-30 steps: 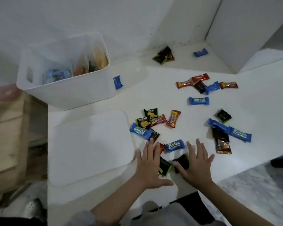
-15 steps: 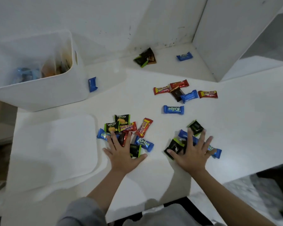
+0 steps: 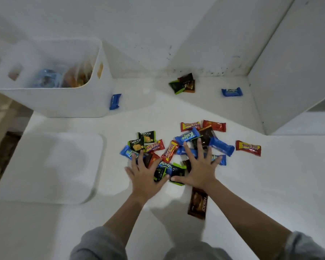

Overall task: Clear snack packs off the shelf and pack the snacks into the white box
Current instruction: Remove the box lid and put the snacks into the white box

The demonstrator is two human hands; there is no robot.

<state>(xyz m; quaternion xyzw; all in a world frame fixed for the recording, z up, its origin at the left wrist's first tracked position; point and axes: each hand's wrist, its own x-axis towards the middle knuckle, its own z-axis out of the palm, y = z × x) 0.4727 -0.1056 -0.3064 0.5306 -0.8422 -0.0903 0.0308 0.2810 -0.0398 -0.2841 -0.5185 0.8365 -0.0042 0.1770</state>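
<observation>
Several small snack packs lie heaped on the white shelf [image 3: 270, 184]: blue Kalpa bars [image 3: 188, 136], red Beng-beng bars [image 3: 169, 152], black-green Nextar packs [image 3: 147, 136]. My left hand [image 3: 144, 175] lies flat with spread fingers on the heap's left side. My right hand [image 3: 200, 168] presses flat on its right side, over blue and black packs. A brown Nextar pack [image 3: 197, 203] lies under my right wrist. The white box [image 3: 64, 102] stands at the back left, holding several packs.
The box's white lid [image 3: 51, 167] lies flat left of the heap. A blue pack [image 3: 114, 101] leans against the box. Dark packs [image 3: 184, 83] and a blue Kalpa [image 3: 231, 91] sit by the back wall. One red bar [image 3: 248, 147] lies apart on the right. A white upright panel [image 3: 289, 72] bounds the right.
My right hand has slid left, pushing its packs against the left group; the two piles now form one heap between my hands. A brown pack was left behind near my wrist.
</observation>
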